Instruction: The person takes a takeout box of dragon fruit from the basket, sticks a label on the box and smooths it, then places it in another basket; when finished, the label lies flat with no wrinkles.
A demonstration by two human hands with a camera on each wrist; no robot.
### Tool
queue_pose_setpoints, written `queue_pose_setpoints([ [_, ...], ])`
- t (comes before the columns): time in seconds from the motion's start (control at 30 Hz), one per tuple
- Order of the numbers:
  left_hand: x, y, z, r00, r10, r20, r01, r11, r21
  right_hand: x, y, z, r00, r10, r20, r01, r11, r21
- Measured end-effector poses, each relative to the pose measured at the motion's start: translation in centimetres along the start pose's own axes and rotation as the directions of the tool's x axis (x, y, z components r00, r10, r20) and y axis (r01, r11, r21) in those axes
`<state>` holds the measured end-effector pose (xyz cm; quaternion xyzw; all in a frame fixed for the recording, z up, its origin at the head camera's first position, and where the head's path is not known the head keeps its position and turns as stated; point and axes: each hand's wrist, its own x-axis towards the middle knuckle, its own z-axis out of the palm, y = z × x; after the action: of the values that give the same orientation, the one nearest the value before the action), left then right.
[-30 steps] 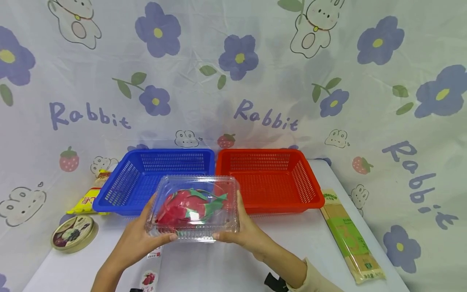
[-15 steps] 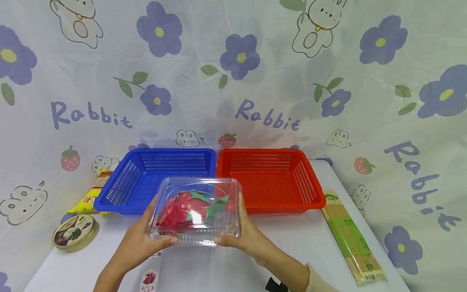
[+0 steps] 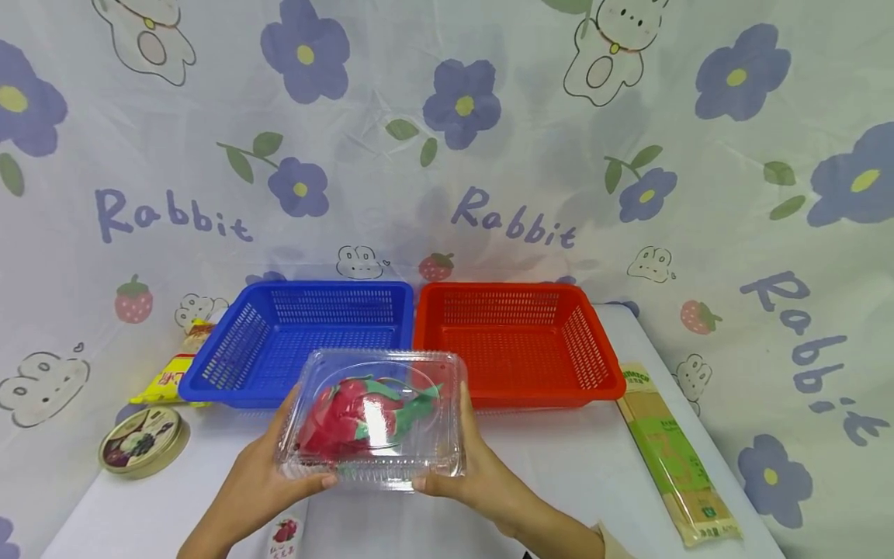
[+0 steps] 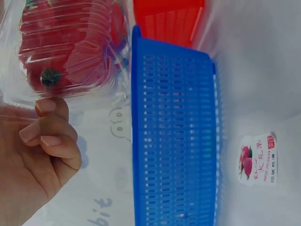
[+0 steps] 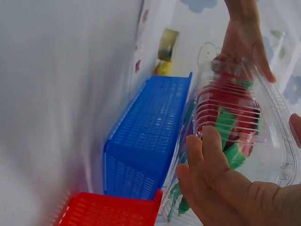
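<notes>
A clear plastic clamshell box with a red and green dragon fruit inside is held up in front of the baskets. My left hand grips its left end, thumb along the near edge and fingers beneath, as the left wrist view shows. On the opposite end my right hand holds the box the same way, its fingers under the ribbed bottom. The lid is down over the fruit. Behind the box stand a blue basket and a red basket, side by side.
To the left lie a round gold tin and a yellow snack bag. A long green-labelled noodle pack lies at the right edge. Dragon fruit stickers lie on the white table near the front. A printed cloth hangs behind.
Both hands have brought the box slightly lower and nearer in the head view, still gripping it at both ends. The baskets and other goods stay in place.
</notes>
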<state>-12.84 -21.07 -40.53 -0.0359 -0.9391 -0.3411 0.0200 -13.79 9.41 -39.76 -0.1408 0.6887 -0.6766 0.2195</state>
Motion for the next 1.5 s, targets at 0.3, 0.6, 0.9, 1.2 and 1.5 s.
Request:
queue_pose_setpoints([
  [0.3,-0.6,0.0,0.1,0.999,-0.035,0.025,0.035,0.999,0.005,-0.5,0.1,0.2,1.0,-0.002,-0.005,0.002,1.0,0.0],
  [0.6,-1.3,0.0,0.5,1.0,0.018,-0.023,-0.018,1.0,-0.015,-1.1,0.3,0.4,1.0,-0.003,0.008,0.002,1.0,0.024],
  [0.9,-2.1,0.0,1.2,0.999,0.021,-0.03,-0.022,1.0,-0.014,-1.7,0.8,0.3,0.999,-0.005,0.042,0.003,0.998,0.064],
  [1.2,-2.7,0.4,1.9,1.0,-0.011,-0.005,0.011,0.999,-0.038,-1.9,1.6,0.0,0.997,-0.034,0.066,0.03,0.997,0.073],
  [1.5,-3.2,0.5,2.4,1.0,-0.011,-0.002,0.011,1.0,-0.017,-2.5,2.3,-0.4,0.998,-0.027,0.064,0.027,1.0,-0.002],
])
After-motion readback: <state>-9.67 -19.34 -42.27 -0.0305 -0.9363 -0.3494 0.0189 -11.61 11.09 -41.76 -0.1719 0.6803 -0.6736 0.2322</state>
